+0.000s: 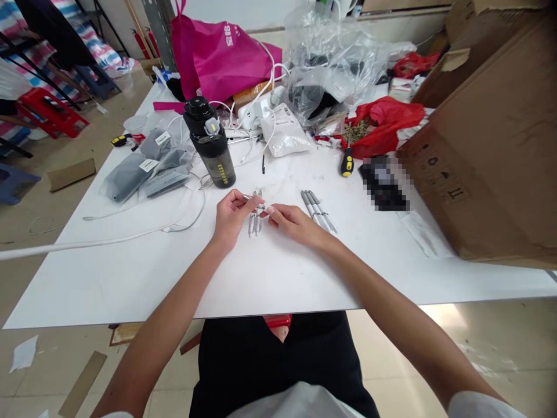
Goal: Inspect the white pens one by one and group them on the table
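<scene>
My left hand (230, 216) is closed around a slim silver pen (249, 198), which slants down to the right. At the pen's right end, the thumb and fingertips of my right hand (292, 223) are pinched together; whether they hold a separate small part cannot be made out. Beneath the held pen, a few silver pens or pen parts (256, 226) lie on the white table (270, 278), partly covered by my fingers. Just right of my right hand, several silver-grey pens (319, 212) rest side by side.
A dark bottle (213, 148) stands behind my left hand, beside bagged grey packages (143, 165) and white cables. Farther back are a pink bag (221, 55), a power strip (252, 113) and clear plastic. To the right lie a screwdriver (347, 162), red bag (383, 122) and large cardboard box (487, 157).
</scene>
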Motion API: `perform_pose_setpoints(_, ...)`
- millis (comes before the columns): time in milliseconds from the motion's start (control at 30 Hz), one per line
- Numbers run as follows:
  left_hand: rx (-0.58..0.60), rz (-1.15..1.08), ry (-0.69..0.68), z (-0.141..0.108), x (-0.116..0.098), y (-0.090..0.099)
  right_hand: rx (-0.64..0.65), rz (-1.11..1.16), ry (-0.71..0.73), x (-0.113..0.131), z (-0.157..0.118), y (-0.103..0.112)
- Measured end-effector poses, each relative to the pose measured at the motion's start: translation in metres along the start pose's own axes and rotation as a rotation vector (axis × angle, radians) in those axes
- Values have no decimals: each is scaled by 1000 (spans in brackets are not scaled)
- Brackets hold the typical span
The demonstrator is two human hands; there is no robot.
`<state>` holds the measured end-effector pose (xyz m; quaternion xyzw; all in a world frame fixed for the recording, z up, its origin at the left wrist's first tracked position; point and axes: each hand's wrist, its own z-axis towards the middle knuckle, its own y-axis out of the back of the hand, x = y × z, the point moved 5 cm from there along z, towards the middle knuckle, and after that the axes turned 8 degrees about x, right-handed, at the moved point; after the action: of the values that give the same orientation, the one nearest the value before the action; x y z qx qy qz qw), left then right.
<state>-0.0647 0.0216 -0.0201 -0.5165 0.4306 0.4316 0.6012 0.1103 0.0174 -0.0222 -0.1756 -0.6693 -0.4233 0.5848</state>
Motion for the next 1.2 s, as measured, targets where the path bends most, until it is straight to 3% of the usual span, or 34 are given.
perform_pose_setpoints(167,2,4,13,-1,-1,-1,-70,46,22,-2,0,3)
perform_pose_setpoints(400,-1,19,-14,-2,-1,-1,-32,-7,41,2,-1,2)
perform_pose_setpoints(567,-12,30,-20,-2,1,0,-110,48,28,-6,-2,5)
perform_pose_setpoints(1000,-64,5,1,0,-6,6,-148,-131,45,3,-3,11)
perform_pose_setpoints(1200,-12,16,-17,-2,-4,2,-143,-141,33,0,-3,11)
